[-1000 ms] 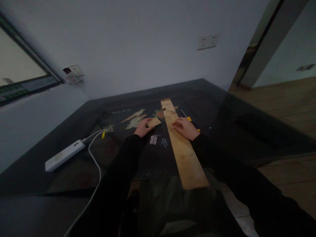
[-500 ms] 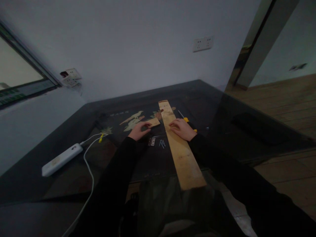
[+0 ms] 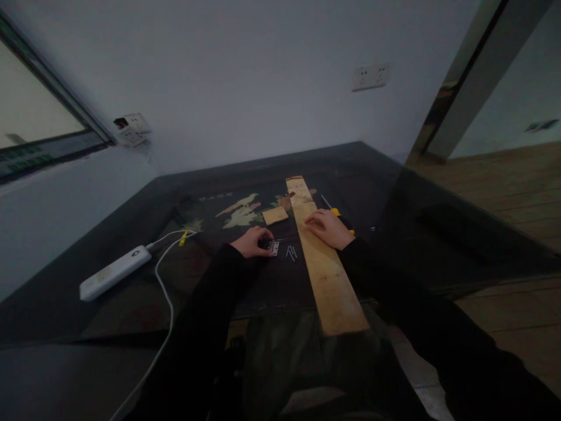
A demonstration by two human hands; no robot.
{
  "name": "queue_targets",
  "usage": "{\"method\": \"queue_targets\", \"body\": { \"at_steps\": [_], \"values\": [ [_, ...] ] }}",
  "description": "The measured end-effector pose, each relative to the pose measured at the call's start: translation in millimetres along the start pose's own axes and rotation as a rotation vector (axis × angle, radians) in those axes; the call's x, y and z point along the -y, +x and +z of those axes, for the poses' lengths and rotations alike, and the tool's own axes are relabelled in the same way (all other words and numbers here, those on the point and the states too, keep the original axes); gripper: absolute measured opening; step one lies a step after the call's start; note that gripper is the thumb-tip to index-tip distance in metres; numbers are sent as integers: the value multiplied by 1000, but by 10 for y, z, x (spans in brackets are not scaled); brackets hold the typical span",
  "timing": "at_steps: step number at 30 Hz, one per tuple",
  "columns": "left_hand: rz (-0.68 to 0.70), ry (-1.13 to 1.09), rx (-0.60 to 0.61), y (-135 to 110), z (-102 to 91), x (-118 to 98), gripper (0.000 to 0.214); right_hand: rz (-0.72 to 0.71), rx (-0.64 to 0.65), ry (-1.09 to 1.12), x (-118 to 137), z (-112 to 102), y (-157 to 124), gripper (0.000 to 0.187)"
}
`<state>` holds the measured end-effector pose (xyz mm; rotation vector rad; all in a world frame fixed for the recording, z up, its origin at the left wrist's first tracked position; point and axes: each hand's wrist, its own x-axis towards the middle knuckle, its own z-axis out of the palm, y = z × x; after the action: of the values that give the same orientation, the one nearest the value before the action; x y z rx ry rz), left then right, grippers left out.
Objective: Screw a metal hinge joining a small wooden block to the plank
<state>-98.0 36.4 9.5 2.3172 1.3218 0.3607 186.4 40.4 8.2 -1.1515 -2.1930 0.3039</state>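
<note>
A long wooden board [image 3: 326,269] lies lengthwise on the dark table, its near end reaching past the front edge. My right hand [image 3: 329,228] is on the board with bent fingers, holding it at about mid-length. At the left, my left hand [image 3: 254,241] has its thumb and fingers closed around a small metal hinge [image 3: 275,248] lying on the tabletop, which it partly covers. Several screws [image 3: 291,252] lie between the hinge and the board. Beyond my left hand rests a small square wood piece [image 3: 275,216]. A screwdriver [image 3: 335,211] with a yellow and black handle is partly hidden behind my right hand.
The dark table [image 3: 403,245] bears a printed bird picture [image 3: 243,210]. A white power strip [image 3: 116,272] sits at the left, its white cable [image 3: 164,292] running over the front edge. A wall with sockets [image 3: 370,77] stands behind the table.
My left hand has let go of the small wood piece and moved nearer to me, onto the hinge. My right hand stays on the board. The view has shifted slightly.
</note>
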Motion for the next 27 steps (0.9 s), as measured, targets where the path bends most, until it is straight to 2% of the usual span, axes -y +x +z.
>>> {"method": "queue_targets", "body": {
  "at_steps": [8, 14, 17, 19, 22, 25, 27],
  "values": [
    [16, -74, 20, -15, 5, -78, 42, -7, -20, 14, 2, 1, -7, 15],
    [-4, -400, 66, 8, 69, -181, 34, -5, -18, 27, 6, -10, -6, 13],
    [-13, -515, 34, 41, 71, -200, 32, 2, -33, 24, 17, -24, 2, 13],
    [-14, -565, -21, 76, 50, -230, 32, 5, -58, 4, 49, -36, 23, 14],
    [-35, -649, -191, 167, 34, -330, 31, -5, -92, -16, 150, -48, 78, 18],
    [-48, -746, -375, 289, 89, -479, 30, -31, -39, 88, 280, -37, 136, 27],
    [-41, -774, -454, 356, 159, -570, 29, -19, -5, 154, 345, -14, 158, 29]
  ]
}}
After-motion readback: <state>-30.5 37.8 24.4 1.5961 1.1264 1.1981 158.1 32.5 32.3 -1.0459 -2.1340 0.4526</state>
